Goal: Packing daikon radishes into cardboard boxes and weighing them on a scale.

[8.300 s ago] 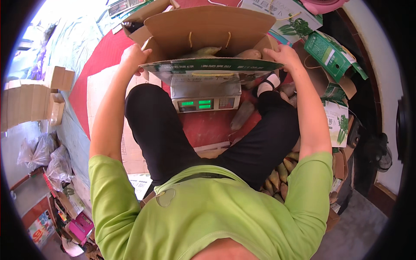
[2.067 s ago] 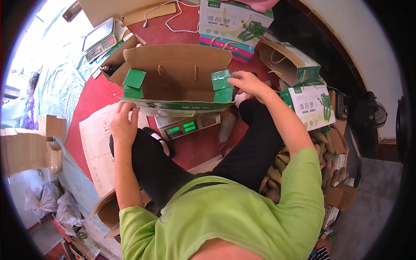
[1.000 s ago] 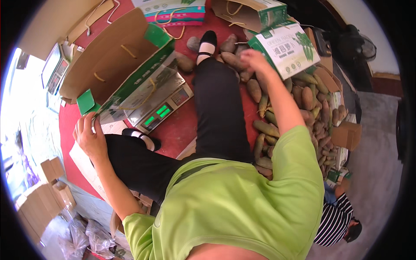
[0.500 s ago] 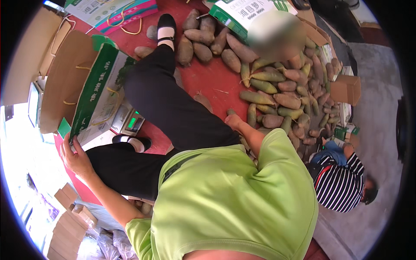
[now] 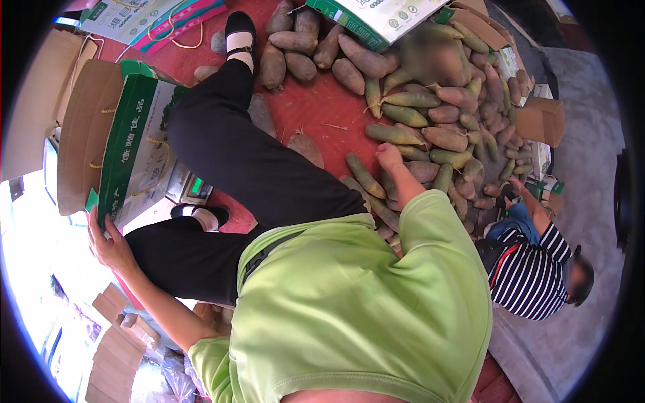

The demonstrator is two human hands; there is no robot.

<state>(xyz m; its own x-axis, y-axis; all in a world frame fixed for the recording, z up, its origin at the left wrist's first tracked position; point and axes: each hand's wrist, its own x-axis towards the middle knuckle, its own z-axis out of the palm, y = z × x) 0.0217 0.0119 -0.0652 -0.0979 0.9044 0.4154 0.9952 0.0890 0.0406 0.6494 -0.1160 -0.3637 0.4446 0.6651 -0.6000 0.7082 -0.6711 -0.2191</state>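
My left hand (image 5: 109, 247) grips the near corner of a green-and-white carton (image 5: 138, 144) with yellow cord handles. The carton's brown flap stands open, and it rests on or against a scale (image 5: 195, 189) with a lit green display. Over the pile of long root vegetables, my right hand (image 5: 388, 157) is closed, with its fingers curled down; what they hold, if anything, is hidden. A green radish (image 5: 365, 176) lies just beside that hand. More green radishes (image 5: 396, 133) and reddish-brown roots (image 5: 445, 138) lie beyond it.
My black-trousered legs (image 5: 262, 168) stretch between carton and pile over the red floor covering (image 5: 295, 107). Another white-and-green carton (image 5: 383, 20) stands at the far side. A person in a striped shirt (image 5: 531, 275) works at the right edge of the pile. Cardboard boxes (image 5: 114, 359) lie lower left.
My right hand has moved right and farther away over the pile, uncovering the radish beside it. My left hand stays at the carton's corner. The view has shifted slightly.
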